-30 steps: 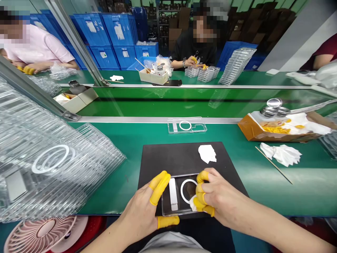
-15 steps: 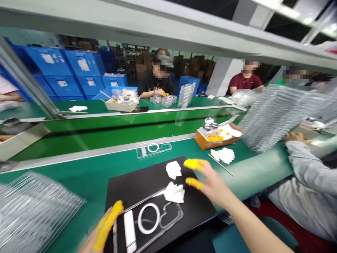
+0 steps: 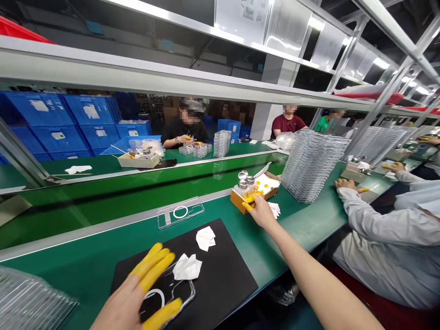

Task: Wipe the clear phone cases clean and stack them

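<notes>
Your left hand [image 3: 124, 298] is spread over the case [image 3: 191, 295], thumb well apart from the fingers — contact with it I cannot tell. The case lies toward the mat's [image 3: 225, 282] near edge, a wipe [image 3: 187, 267] over its far side. Your right hand [image 3: 260, 211] is at the near wall of the box [image 3: 236, 201], by the bench's [image 3: 250, 247] far edge — whether it pinches anything, I cannot tell.

A green workbench [image 3: 242, 238] and stacked bins [image 3: 77, 120] show a workshop.
</notes>
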Demonstrator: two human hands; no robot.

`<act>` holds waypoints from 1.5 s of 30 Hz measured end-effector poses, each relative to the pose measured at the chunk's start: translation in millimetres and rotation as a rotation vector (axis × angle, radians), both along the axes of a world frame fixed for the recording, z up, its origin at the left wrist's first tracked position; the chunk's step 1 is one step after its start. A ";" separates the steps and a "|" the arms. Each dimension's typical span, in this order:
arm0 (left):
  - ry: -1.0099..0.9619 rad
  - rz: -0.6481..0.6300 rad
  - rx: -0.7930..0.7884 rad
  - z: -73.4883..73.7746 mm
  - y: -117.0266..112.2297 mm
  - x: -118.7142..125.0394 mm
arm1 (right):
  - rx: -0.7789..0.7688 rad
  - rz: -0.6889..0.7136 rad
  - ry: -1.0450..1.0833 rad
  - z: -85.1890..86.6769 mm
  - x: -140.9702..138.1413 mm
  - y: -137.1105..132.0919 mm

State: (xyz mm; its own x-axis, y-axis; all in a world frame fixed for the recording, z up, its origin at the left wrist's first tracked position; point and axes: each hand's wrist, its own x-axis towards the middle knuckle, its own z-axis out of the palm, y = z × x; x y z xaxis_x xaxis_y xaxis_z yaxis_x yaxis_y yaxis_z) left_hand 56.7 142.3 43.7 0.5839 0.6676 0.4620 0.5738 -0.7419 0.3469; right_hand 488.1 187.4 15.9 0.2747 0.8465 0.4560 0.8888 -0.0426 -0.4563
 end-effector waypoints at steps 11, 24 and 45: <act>-0.178 -0.150 -0.565 33.0 58.4 172.1 | 0.009 0.345 0.139 23.3 -28.0 -80.6; -0.401 -0.215 -0.764 4.9 29.8 217.7 | 0.078 0.036 0.076 55.3 -35.7 -102.7; -0.498 -0.153 -0.888 -2.9 26.2 228.8 | 0.001 0.305 0.154 101.8 -45.5 -79.6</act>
State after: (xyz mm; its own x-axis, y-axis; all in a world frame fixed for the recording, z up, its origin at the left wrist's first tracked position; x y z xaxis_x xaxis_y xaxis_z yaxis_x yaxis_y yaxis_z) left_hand 285.5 168.4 40.8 0.5689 0.8208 0.0512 0.1359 -0.1551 0.9785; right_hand 442.5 107.9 117.8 0.0744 0.8999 0.4297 0.7809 0.2154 -0.5863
